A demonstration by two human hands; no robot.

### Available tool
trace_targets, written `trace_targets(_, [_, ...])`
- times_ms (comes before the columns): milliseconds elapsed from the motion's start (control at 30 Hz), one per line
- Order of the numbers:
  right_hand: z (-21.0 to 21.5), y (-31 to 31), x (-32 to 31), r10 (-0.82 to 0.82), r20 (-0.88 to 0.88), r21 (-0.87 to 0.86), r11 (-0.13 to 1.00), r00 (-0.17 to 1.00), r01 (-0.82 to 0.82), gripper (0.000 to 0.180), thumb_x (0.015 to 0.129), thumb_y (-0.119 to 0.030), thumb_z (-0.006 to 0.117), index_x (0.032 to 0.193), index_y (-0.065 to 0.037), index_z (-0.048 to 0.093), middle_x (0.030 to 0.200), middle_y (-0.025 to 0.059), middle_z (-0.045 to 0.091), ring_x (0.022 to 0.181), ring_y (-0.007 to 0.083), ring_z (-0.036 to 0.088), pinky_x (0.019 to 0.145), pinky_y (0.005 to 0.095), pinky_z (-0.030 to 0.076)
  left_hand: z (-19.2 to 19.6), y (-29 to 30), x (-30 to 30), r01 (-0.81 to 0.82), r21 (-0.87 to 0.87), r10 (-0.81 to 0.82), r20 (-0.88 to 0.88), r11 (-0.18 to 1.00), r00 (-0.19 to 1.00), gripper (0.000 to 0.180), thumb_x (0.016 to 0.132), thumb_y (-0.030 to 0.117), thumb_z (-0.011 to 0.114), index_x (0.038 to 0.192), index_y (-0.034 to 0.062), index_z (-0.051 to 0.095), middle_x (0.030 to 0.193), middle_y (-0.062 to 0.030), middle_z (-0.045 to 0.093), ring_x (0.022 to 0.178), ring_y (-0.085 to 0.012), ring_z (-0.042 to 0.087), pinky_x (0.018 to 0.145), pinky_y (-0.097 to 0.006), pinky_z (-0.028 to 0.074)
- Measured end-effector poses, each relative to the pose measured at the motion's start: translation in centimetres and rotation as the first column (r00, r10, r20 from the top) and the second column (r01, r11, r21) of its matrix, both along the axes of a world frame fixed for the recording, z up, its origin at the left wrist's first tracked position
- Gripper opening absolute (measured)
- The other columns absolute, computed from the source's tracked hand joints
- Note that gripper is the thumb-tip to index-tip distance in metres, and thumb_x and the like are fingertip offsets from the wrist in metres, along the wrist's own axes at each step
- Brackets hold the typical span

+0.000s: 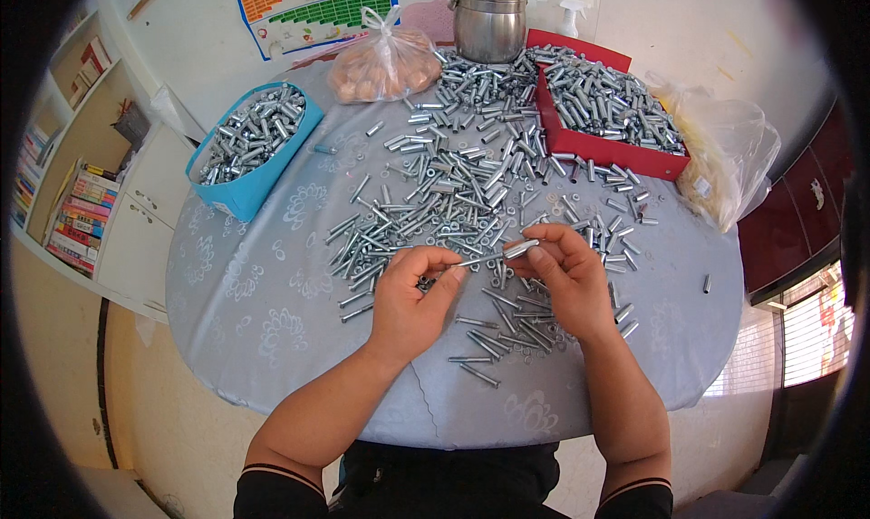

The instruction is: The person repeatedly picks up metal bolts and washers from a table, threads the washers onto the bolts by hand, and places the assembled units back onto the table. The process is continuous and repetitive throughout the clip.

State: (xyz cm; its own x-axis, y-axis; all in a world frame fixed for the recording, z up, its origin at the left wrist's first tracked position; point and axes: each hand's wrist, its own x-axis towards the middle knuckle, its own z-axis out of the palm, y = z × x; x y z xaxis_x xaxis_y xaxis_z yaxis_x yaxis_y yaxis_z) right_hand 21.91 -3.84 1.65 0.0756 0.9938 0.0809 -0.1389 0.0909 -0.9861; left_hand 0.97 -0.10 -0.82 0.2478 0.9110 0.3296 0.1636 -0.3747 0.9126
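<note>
My left hand [413,294] pinches a long thin bolt [482,260] between thumb and forefinger, its shank pointing right. In my right hand [564,274] a short metal sleeve [521,248] is held between thumb and fingers, at the bolt's right end. Whether the bolt tip sits inside the sleeve I cannot tell. Both hands hover over a spread of loose bolts, nuts and sleeves [453,193] in the middle of the table. Nearer me, between my forearms, lie several loose bolts [485,342] and small washers or nuts.
A blue container [245,202] full of metal sleeves stands at the left. A red box [616,156] heaped with them is at the back right, beside a clear plastic bag [725,156]. Behind are a tied bag of round brownish items [385,66] and a steel pot [489,25].
</note>
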Motion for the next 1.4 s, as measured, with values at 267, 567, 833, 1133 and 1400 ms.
trace_targets(267, [-0.1,-0.2,-0.2,-0.004,0.038,-0.014,1.0,0.999,0.004,0.022,0.098,-0.004,0.051,0.119,0.002,0.053,0.106,0.0109,0.067,0.096,0.0165,0.065,0.084,0.0287,0.053,0.3,0.0,0.1,0.027,-0.022,-0.027,-0.028,0.999,0.999,0.013,0.088,0.004,0.066,0.1,0.0002,0.063,0.089,-0.0019,0.063,0.079,-0.0078,0.058,0.071,-0.023,0.047])
trace_targets(567, [0.1,-0.5,0.6,-0.057,0.275,0.033,0.998,0.96,0.05,0.022,0.092,-0.003,0.059,0.113,0.0,0.065,0.092,0.0041,0.063,0.079,0.0099,0.059,0.072,0.024,0.049,0.8,-0.2,0.3,0.115,-0.294,-0.078,0.133,0.949,0.988,0.016,0.089,0.0,0.063,0.105,-0.0028,0.063,0.096,-0.0096,0.07,0.087,-0.0128,0.066,0.076,-0.023,0.051])
trace_targets(833, [0.9,-0.8,0.2,0.08,0.292,-0.034,0.997,0.953,-0.073,0.024,0.089,-0.002,0.063,0.113,0.001,0.065,0.09,0.0042,0.064,0.077,0.0083,0.058,0.068,0.0228,0.048,0.9,-0.3,0.3,0.169,-0.338,-0.118,0.166,0.926,0.979,0.024,0.09,0.002,0.063,0.113,-0.0043,0.063,0.096,-0.011,0.07,0.087,-0.0136,0.067,0.08,-0.024,0.052])
trace_targets(1133, [0.8,-1.0,-0.1,0.03,0.13,-0.054,0.998,0.991,-0.023,0.015,0.088,-0.002,0.066,0.103,0.002,0.064,0.086,0.0024,0.065,0.076,0.0079,0.06,0.068,0.0221,0.049,1.1,-0.8,0.5,0.284,-0.188,-0.251,0.179,0.94,0.951,0.029,0.089,0.002,0.065,0.118,-0.0006,0.062,0.104,-0.01,0.068,0.089,-0.0105,0.064,0.079,-0.023,0.052])
trace_targets(1400, [1.3,-0.9,-0.1,-0.082,0.227,-0.047,0.994,0.97,0.095,0.014,0.089,-0.004,0.065,0.102,0.002,0.065,0.086,0.0014,0.065,0.074,0.0069,0.058,0.065,0.0221,0.048,1.2,-0.6,0.3,0.254,-0.287,-0.16,0.313,0.924,0.936,0.023,0.092,0.004,0.06,0.115,-0.0011,0.062,0.097,-0.0093,0.069,0.081,-0.0106,0.064,0.072,-0.023,0.052])
